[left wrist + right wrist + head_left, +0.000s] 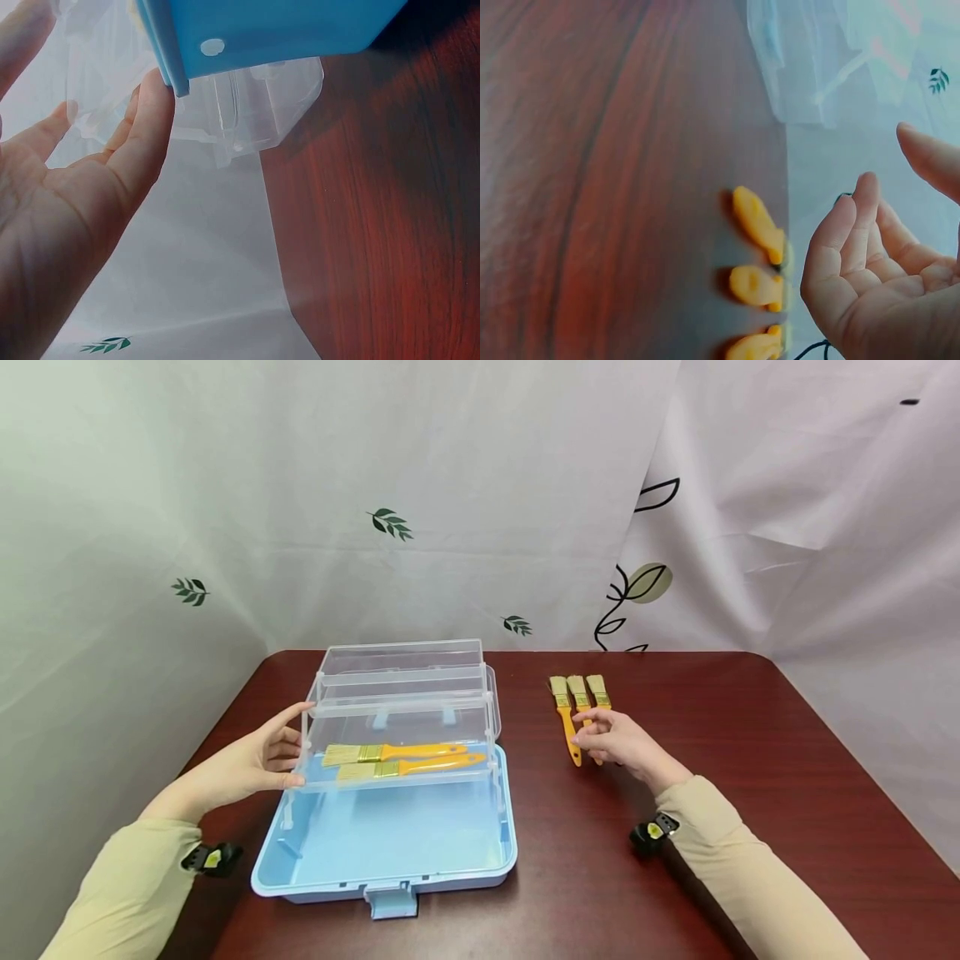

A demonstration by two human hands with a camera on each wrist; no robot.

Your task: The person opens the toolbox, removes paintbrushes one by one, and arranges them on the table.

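Observation:
A light blue plastic toolbox (397,827) stands with its clear upper trays (408,702) raised and folded back. Two paintbrushes (427,750) with yellow handles and pale bristles lie in the lower clear tray. My left hand (251,764) holds this tray at its left end, thumb at the front corner and index finger at the back one. To the right, three more yellow-handled paintbrushes (565,722) lie side by side on the table. Over their handles hovers my right hand (618,743), fingers loosely bent, with nothing between thumb and fingertips in the right wrist view.
The dark red wooden table (720,735) stretches right of the brushes. A pale curtain (450,460) with leaf prints hangs behind and at both sides. The toolbox latch (392,900) hangs down at the front. Small dark cameras (213,858) sit on both wrists.

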